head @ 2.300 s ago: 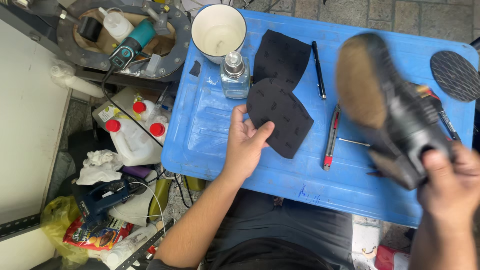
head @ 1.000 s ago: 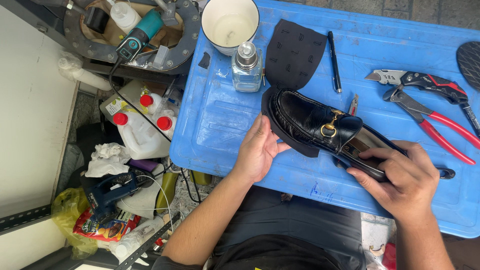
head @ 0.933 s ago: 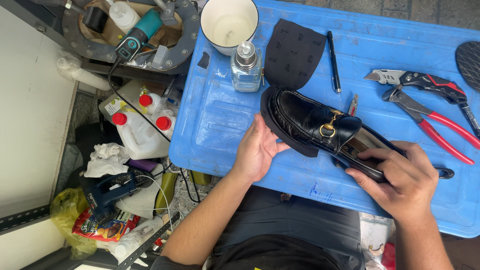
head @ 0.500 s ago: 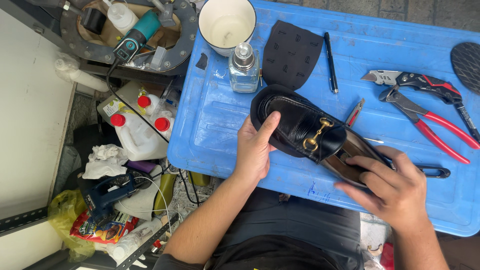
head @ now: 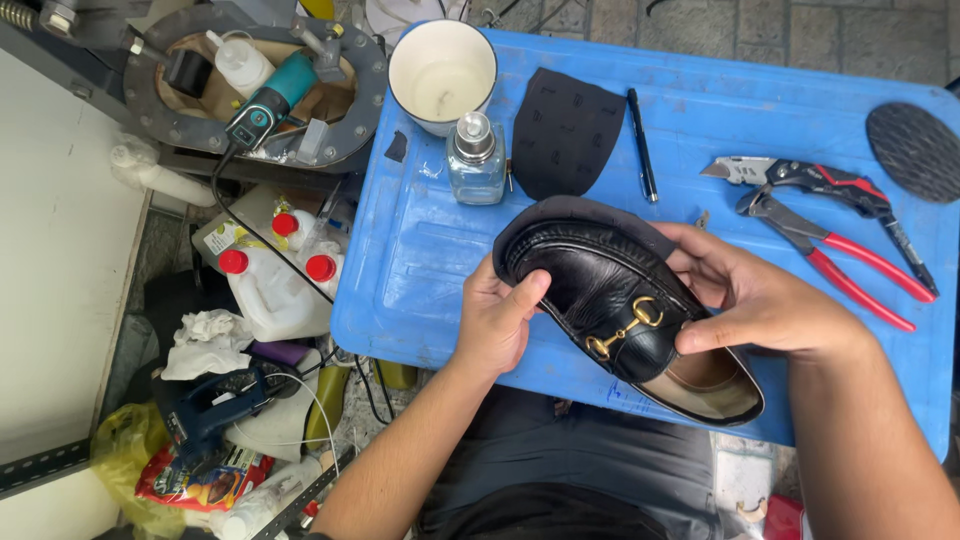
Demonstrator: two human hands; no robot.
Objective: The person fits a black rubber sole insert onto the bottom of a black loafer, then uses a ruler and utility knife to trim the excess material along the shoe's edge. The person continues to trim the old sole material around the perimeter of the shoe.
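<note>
A black leather loafer (head: 600, 290) with a gold metal bit lies upright over a dark rubber sole piece (head: 540, 212) on the blue table (head: 420, 260). My left hand (head: 497, 320) grips the toe end, thumb on top of the leather. My right hand (head: 760, 300) holds the shoe's middle and far side, fingers curled over the vamp. The tan lining of the heel opening shows near the table's front edge.
A second dark sole piece (head: 565, 130), a black pen (head: 641, 145), a glass pump bottle (head: 475, 160) and a white cup (head: 442, 72) lie at the back. A utility knife (head: 800, 172), red pliers (head: 840, 255) and a round black pad (head: 915, 150) are right. Bottles and tools crowd the left floor.
The shoe, held sole-up in my right hand at first, was turned upright and set on the sole piece. Both hands then shifted it left, and they now grip it at toe and middle.
</note>
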